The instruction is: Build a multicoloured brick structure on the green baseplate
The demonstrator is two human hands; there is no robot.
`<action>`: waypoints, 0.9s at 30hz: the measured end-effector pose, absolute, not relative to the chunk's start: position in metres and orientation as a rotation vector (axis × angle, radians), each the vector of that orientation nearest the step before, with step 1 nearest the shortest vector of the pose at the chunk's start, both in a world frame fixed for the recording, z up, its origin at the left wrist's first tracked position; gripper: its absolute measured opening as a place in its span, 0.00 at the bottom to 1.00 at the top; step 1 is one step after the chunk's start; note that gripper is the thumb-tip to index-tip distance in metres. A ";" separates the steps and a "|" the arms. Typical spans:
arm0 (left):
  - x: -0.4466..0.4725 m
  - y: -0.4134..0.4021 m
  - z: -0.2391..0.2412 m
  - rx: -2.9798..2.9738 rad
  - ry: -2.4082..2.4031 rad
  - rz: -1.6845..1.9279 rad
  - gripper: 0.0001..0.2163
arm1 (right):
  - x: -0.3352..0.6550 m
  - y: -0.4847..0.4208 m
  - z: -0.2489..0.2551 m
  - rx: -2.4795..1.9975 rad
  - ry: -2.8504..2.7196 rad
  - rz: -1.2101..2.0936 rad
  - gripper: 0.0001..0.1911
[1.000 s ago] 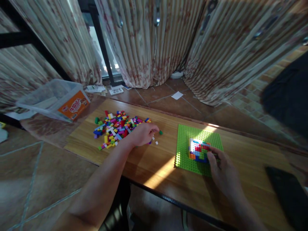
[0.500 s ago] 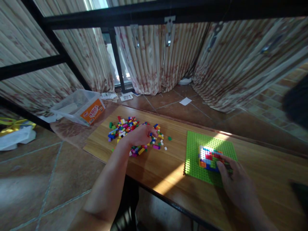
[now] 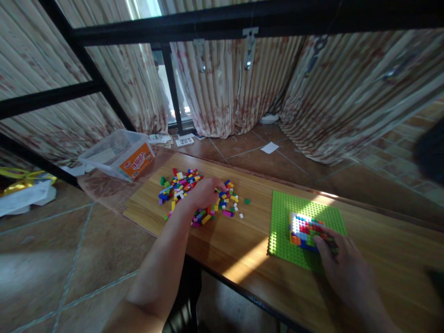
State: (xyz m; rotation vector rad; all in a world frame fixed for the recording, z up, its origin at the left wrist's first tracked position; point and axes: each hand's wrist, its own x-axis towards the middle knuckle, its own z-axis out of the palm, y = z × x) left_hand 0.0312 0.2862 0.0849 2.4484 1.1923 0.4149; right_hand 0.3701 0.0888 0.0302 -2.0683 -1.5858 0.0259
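My left hand (image 3: pixel 206 191) is over a loose pile of small coloured toy bricks (image 3: pixel 178 181), palm down. One or two fingers stretch out over the bricks and the rest are hidden under the hand; I see no brick held in it. On the green studded baseplate (image 3: pixel 281 208) sits a flat block of toy bricks (image 3: pixel 302 228) in white, red, blue, orange and green. My right hand (image 3: pixel 342 252) grips the right end of this block, thumb at its near side and fingers at the far side. The hand covers that end.
The wooden table (image 3: pixel 253 231) has a strip of sunlight across it. Beyond its left end stands a clear plastic box (image 3: pixel 118 155) with an orange label. A white sheet (image 3: pixel 269 147) lies on the tiled floor. Curtains (image 3: pixel 222 92) hang behind a black metal frame (image 3: pixel 166 27).
The whole view has shifted slightly to the right and down. My left hand has stayed over the pile, its fingers moving a little. My right hand remains at the block.
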 end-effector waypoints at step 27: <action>0.038 0.283 0.089 2.534 1.139 0.334 0.10 | 0.376 0.089 0.026 -2.073 -1.612 0.050 0.29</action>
